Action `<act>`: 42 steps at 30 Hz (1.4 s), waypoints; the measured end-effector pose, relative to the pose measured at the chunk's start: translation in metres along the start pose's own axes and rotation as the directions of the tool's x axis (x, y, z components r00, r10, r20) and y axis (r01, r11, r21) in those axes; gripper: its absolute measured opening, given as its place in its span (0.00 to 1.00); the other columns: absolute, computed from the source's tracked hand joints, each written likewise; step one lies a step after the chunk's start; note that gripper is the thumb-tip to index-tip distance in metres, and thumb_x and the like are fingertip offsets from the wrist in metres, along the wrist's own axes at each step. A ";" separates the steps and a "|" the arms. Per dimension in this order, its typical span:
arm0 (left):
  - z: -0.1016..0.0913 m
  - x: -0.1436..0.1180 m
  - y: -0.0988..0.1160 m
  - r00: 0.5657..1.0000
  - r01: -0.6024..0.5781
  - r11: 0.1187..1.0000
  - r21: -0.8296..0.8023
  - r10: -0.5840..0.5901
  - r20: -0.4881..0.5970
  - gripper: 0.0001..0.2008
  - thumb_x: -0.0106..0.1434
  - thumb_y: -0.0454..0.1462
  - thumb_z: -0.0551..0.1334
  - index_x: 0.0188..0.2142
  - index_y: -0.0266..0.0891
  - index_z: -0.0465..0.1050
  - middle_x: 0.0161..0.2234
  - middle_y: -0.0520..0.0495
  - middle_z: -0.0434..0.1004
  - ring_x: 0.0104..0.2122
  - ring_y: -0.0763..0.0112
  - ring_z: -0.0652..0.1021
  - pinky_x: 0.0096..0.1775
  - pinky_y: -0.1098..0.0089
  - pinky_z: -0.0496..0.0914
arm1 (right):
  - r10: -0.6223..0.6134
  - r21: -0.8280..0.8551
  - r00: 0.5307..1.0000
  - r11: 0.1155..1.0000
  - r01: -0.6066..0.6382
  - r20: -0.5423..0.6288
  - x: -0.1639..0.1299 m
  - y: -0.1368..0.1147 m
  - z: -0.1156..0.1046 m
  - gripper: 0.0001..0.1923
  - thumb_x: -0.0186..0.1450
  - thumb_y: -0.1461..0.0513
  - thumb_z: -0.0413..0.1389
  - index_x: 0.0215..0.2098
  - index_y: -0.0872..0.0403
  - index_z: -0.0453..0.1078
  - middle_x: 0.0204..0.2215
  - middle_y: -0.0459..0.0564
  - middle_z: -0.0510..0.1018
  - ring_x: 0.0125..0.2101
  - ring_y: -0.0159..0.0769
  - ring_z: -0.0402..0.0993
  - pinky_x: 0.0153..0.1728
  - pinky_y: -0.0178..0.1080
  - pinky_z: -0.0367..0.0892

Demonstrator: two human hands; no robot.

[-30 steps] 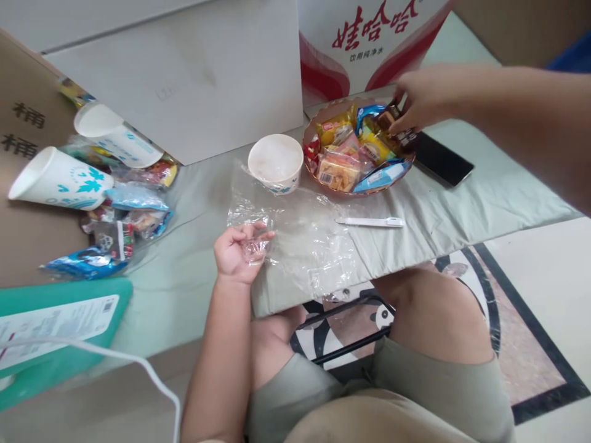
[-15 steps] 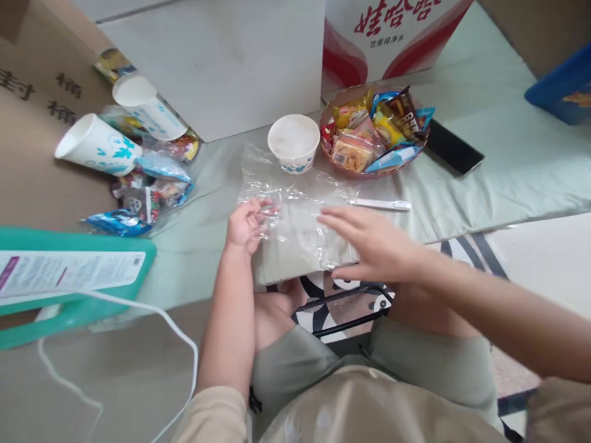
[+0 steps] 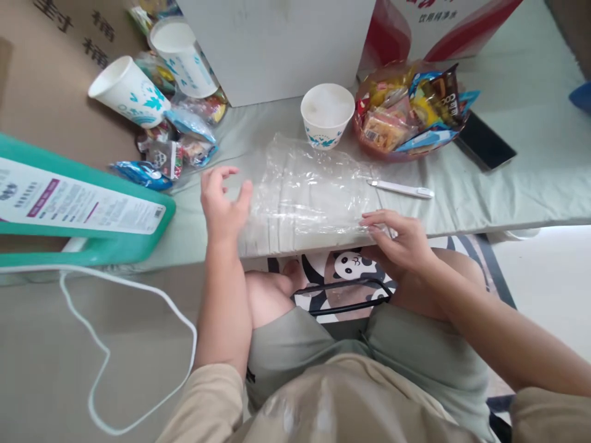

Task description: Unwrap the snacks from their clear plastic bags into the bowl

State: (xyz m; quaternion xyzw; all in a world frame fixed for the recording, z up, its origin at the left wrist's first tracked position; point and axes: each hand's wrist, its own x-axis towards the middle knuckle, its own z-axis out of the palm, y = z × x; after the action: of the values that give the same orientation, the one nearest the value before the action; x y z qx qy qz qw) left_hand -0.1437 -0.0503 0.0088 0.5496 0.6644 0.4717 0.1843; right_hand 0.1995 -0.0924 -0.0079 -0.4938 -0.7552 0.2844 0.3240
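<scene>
A clear plastic bag lies spread flat and wrinkled along the front edge of the cloth-covered surface. My left hand hovers off the bag's left side, fingers bent and apart, holding nothing. At the bag's lower right corner is my right hand, its thumb and fingertips brought together on the plastic edge. A slim white cutter-like tool rests just right of the bag. Behind the bag stands a white paper cup with whitish contents.
A bowl of wrapped snacks and a black phone are at the right rear. Leaning paper cups and snack packets lie left. A green jug, white cable and large white box stand around.
My left hand has let go of the bag and moved left. My right hand has come from above the bag to its lower right corner. The view has shifted; the bag lies flatter.
</scene>
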 end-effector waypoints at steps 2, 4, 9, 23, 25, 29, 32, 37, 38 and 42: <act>-0.006 -0.009 0.018 0.928 -0.189 0.976 -0.107 0.213 0.306 0.20 0.50 0.38 0.72 0.44 0.42 0.76 0.53 0.43 0.76 0.61 0.53 0.72 0.64 0.57 0.63 | 0.120 0.125 0.992 0.986 -0.113 -0.048 0.010 -0.002 -0.003 0.08 0.66 0.58 0.56 0.34 0.50 0.77 0.33 0.50 0.85 0.39 0.43 0.83 0.45 0.46 0.76; -0.004 -0.017 0.030 0.813 -0.129 0.989 -0.078 0.150 0.562 0.27 0.42 0.36 0.76 0.45 0.43 0.78 0.55 0.44 0.77 0.64 0.48 0.69 0.67 0.55 0.59 | 0.217 0.254 0.969 0.950 -0.182 -0.116 0.020 0.002 -0.004 0.08 0.65 0.56 0.58 0.33 0.51 0.75 0.29 0.49 0.83 0.34 0.40 0.82 0.41 0.44 0.76; 0.019 -0.016 0.021 0.787 0.149 0.988 -0.046 -0.090 0.610 0.13 0.49 0.32 0.71 0.36 0.43 0.83 0.45 0.44 0.84 0.50 0.56 0.80 0.60 0.60 0.68 | 0.379 0.528 0.884 0.827 -0.193 -0.272 0.028 0.026 0.003 0.09 0.63 0.54 0.58 0.37 0.50 0.70 0.24 0.43 0.79 0.28 0.35 0.80 0.38 0.42 0.75; 0.049 -0.004 0.006 0.944 0.301 0.869 -0.391 -0.214 0.251 0.12 0.57 0.43 0.71 0.29 0.39 0.74 0.22 0.51 0.76 0.23 0.75 0.75 0.27 0.76 0.66 | 0.524 0.589 0.820 0.746 -0.312 -0.230 0.021 0.027 0.005 0.25 0.66 0.49 0.57 0.56 0.47 0.55 0.29 0.42 0.78 0.20 0.32 0.76 0.23 0.36 0.71; 0.052 -0.004 0.007 0.943 0.311 0.897 -0.313 -0.250 0.221 0.10 0.58 0.42 0.69 0.30 0.40 0.72 0.21 0.53 0.75 0.20 0.76 0.73 0.26 0.75 0.64 | 0.518 0.530 0.829 0.773 -0.347 -0.213 0.017 0.024 0.007 0.29 0.65 0.52 0.57 0.60 0.49 0.54 0.29 0.43 0.79 0.19 0.33 0.74 0.22 0.38 0.71; 0.054 0.000 0.003 0.939 0.310 0.951 -0.004 -0.306 0.159 0.05 0.59 0.38 0.63 0.29 0.40 0.72 0.20 0.53 0.73 0.19 0.73 0.71 0.27 0.72 0.63 | 0.509 0.275 0.831 0.851 -0.447 -0.224 0.016 0.025 0.009 0.31 0.65 0.54 0.56 0.64 0.52 0.57 0.27 0.45 0.80 0.18 0.36 0.72 0.25 0.41 0.69; 0.051 0.004 0.003 0.948 0.264 0.940 0.217 -0.294 0.120 0.08 0.59 0.38 0.61 0.25 0.40 0.70 0.21 0.51 0.73 0.24 0.69 0.73 0.31 0.69 0.63 | 0.460 -0.021 0.855 0.878 -0.478 -0.241 0.020 0.026 0.007 0.32 0.64 0.53 0.55 0.64 0.53 0.60 0.24 0.46 0.80 0.27 0.43 0.77 0.32 0.43 0.69; 0.046 0.008 0.003 0.964 0.227 0.851 0.474 -0.267 0.017 0.05 0.59 0.40 0.64 0.33 0.42 0.75 0.34 0.42 0.80 0.38 0.56 0.78 0.40 0.63 0.67 | 0.451 -0.298 0.876 0.824 -0.482 -0.170 0.030 0.026 0.001 0.32 0.65 0.52 0.55 0.65 0.51 0.62 0.26 0.48 0.81 0.27 0.46 0.77 0.30 0.42 0.65; 0.046 0.008 0.002 0.971 0.209 0.840 0.502 -0.238 -0.007 0.08 0.58 0.39 0.64 0.38 0.42 0.76 0.40 0.39 0.81 0.43 0.52 0.78 0.43 0.61 0.68 | 0.454 -0.343 0.877 0.807 -0.481 -0.161 0.031 0.025 -0.001 0.31 0.65 0.52 0.55 0.65 0.51 0.62 0.27 0.49 0.81 0.28 0.46 0.77 0.30 0.43 0.65; 0.046 0.006 -0.003 0.979 0.149 0.846 0.512 -0.200 0.044 0.15 0.59 0.34 0.64 0.47 0.41 0.75 0.48 0.34 0.79 0.52 0.46 0.75 0.53 0.53 0.67 | 0.351 -0.503 0.918 0.768 -0.396 -0.186 0.029 0.023 -0.005 0.31 0.65 0.53 0.54 0.65 0.51 0.62 0.37 0.56 0.80 0.39 0.52 0.77 0.38 0.47 0.68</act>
State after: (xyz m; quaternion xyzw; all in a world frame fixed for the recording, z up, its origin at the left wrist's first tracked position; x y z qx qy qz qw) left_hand -0.1122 -0.0251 -0.0149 0.5379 0.8024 0.2352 0.1074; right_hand 0.2078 -0.0567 -0.0161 -0.7150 -0.6767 0.1031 0.1420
